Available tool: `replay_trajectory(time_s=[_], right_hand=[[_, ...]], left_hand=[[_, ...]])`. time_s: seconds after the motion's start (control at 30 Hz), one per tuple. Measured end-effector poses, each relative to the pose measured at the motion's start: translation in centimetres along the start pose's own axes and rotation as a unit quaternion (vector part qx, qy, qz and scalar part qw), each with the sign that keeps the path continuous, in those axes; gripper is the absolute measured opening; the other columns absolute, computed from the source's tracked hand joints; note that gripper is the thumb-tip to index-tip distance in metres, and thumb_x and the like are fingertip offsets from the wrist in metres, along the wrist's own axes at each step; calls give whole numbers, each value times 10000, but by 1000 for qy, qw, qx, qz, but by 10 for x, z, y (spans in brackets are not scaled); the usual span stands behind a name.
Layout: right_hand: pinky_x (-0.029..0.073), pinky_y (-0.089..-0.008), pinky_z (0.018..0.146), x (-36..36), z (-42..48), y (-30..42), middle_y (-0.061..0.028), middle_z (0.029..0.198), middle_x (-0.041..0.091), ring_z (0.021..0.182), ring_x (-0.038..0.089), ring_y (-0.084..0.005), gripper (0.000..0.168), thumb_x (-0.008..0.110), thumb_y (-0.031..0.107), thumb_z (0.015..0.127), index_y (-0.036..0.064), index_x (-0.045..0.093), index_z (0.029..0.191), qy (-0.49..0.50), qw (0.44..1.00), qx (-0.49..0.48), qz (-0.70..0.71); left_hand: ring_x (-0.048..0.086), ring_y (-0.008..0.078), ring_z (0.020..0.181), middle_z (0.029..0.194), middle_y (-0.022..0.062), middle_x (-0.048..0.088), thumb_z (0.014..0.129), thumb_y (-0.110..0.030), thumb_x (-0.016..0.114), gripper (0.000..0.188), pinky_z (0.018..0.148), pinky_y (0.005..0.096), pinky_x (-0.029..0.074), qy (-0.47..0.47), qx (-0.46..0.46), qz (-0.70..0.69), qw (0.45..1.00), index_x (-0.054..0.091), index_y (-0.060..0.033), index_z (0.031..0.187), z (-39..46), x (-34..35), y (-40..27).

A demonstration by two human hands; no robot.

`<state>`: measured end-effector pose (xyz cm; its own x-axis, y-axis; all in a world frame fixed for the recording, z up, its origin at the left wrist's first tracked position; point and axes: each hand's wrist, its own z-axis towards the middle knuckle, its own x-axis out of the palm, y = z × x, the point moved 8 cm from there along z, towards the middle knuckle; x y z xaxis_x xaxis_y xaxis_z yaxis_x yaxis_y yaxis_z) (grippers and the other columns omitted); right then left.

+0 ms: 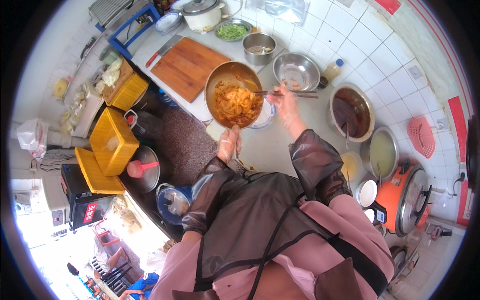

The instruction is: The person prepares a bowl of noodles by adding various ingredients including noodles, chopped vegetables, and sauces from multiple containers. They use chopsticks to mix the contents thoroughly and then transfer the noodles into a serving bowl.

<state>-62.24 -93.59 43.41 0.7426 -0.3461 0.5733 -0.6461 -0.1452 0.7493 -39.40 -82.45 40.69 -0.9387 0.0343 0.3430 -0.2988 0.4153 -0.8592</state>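
A metal bowl (211, 88) with noodles (236, 103) coated in reddish sauce is tilted over the worktop. My left hand (229, 143), in a clear plastic glove, grips it at its near side. My right hand (285, 105), gloved too, is closed on a pair of dark chopsticks (305, 95), whose tips reach into the noodles. A blue-patterned plate (267, 114) lies partly hidden behind the bowl. Beyond it stand a wide steel bowl (296, 69) with reddish bits inside and a deeper steel pot (258, 48).
A wooden cutting board (189, 67) and a red-handled knife (164, 50) lie at the upper left. To the right stand a basin of dark sauce (350, 112), a pot of pale green liquid (383, 153) and an orange cooker (397, 198). Yellow boxes (112, 142) are at the left.
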Motion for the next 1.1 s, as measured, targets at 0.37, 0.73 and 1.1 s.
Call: replay_trajectory(time_s=[0.37, 0.73, 1.1], right_hand=[[573, -333, 581, -13, 14, 22, -156, 832, 579, 646, 661, -288, 327, 527, 286, 945, -41, 527, 948, 4, 999, -8, -46], [545, -307, 466, -22, 6, 57, -117, 776, 597, 525, 642, -269, 264, 571, 239, 921, -23, 555, 894, -38, 989, -89, -108], [521, -363, 562, 62, -26, 51, -175, 800, 656, 584, 653, -256, 354, 566, 314, 912, -29, 622, 974, 26, 883, -170, -436]], left_hand=[[517, 207, 426, 618, 97, 555, 917, -315, 530, 403, 423, 320, 432, -49, 13, 334, 941, 483, -26, 1195, 31, -28, -9], [587, 289, 667, 745, 145, 595, 904, -217, 564, 235, 608, 387, 456, -77, 95, 488, 864, 537, -70, 1086, 32, -17, -33], [476, 179, 440, 601, 84, 536, 926, -233, 546, 222, 428, 354, 393, -121, 128, 388, 905, 543, -47, 1046, 18, -22, -32]])
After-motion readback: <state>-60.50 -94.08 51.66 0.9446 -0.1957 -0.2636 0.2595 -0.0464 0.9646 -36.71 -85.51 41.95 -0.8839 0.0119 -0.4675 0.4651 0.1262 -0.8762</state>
